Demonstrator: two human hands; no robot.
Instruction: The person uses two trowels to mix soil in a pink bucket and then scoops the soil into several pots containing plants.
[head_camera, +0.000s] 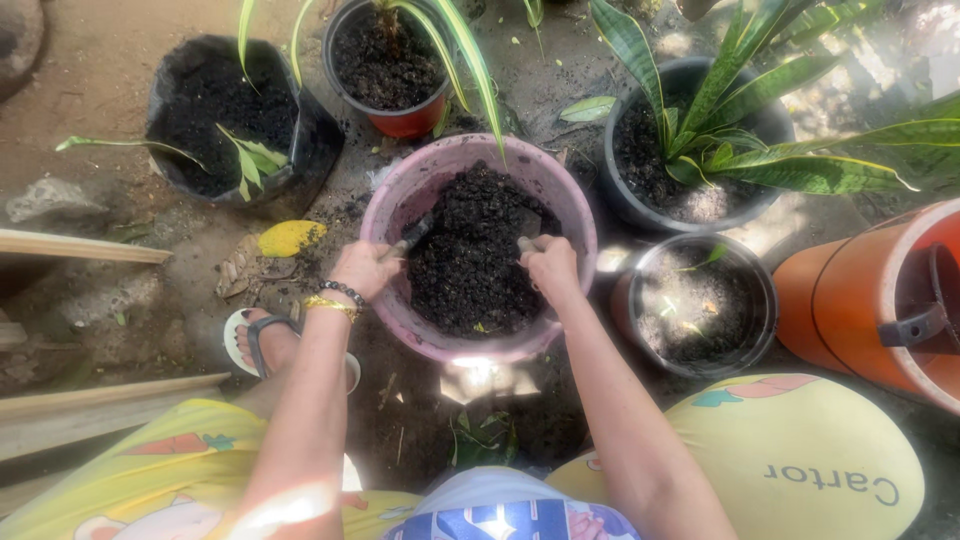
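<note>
A pink round bucket (570, 205) stands on the ground before me, heaped with dark soil (470, 255). My left hand (363, 268) is closed on a small tool handle at the bucket's left rim; a beaded bracelet and a gold bangle circle that wrist. My right hand (549, 264) is closed on another short handle, pressed into the soil at the right of the heap. Both tool ends are buried or too dark to tell apart.
A black grow bag (170, 85) of soil with a small plant sits far left. A red-bottomed pot (405, 122), a striped-leaf plant in its dark pot (625, 195), a dark pot (765, 335) and an orange bucket (850, 300) ring the pink one. My sandalled foot (265, 340) rests left.
</note>
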